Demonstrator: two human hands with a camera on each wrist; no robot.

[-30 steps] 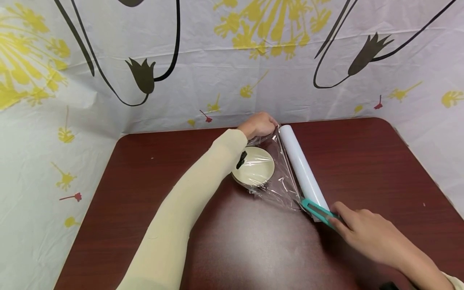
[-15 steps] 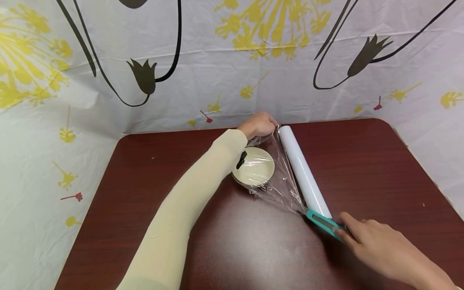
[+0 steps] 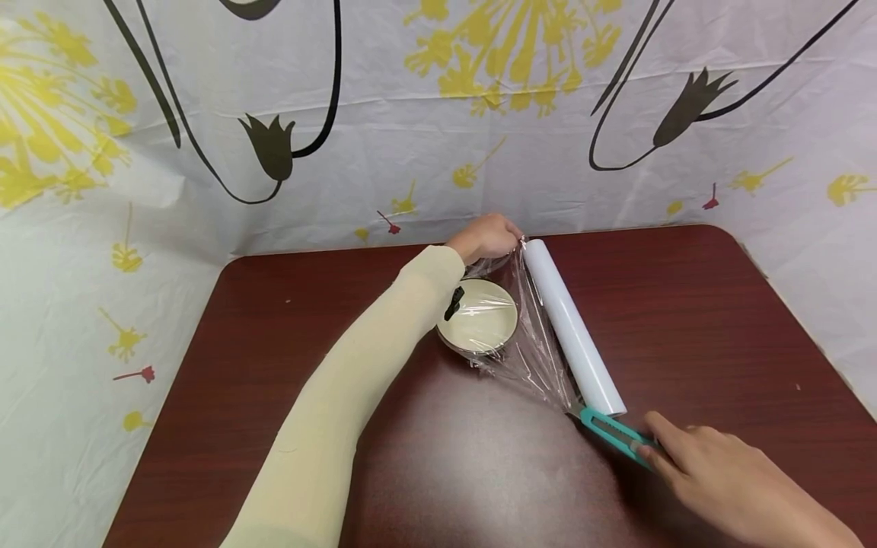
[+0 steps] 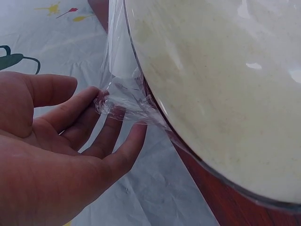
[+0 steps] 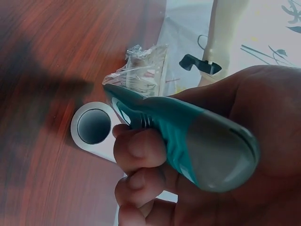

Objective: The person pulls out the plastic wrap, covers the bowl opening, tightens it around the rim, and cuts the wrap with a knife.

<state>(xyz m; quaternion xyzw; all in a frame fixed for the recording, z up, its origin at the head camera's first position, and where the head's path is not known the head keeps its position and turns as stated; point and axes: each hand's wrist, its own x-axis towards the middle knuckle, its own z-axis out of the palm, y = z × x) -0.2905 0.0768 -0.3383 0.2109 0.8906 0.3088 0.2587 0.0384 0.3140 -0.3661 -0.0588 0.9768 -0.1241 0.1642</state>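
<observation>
A bowl (image 3: 479, 316) with a cream-coloured interior sits under clear plastic wrap (image 3: 530, 354). The film stretches from it toward a white roll (image 3: 574, 327) lying slantwise. At the far corner of the film is my left hand (image 3: 489, 234); in the left wrist view its loosely bent fingers (image 4: 134, 146) touch the bunched film, with the thumb apart from it. My right hand (image 3: 719, 464) grips a teal utility knife (image 3: 617, 432), whose front end meets the film's near corner beside the roll's near end. The right wrist view shows the roll's hollow end (image 5: 94, 125).
All this rests on a dark red-brown wooden table (image 3: 329, 297). Behind it hangs a white sheet (image 3: 384, 152) with yellow and dark flower prints. My left forearm (image 3: 342, 388), in a cream sleeve, crosses the table; a black clip (image 3: 454, 303) at its wrist overlaps the bowl.
My right hand has drawn the knife toward me along the roll to its near end. The film's near corner has shifted the same way. The left hand has stayed in place.
</observation>
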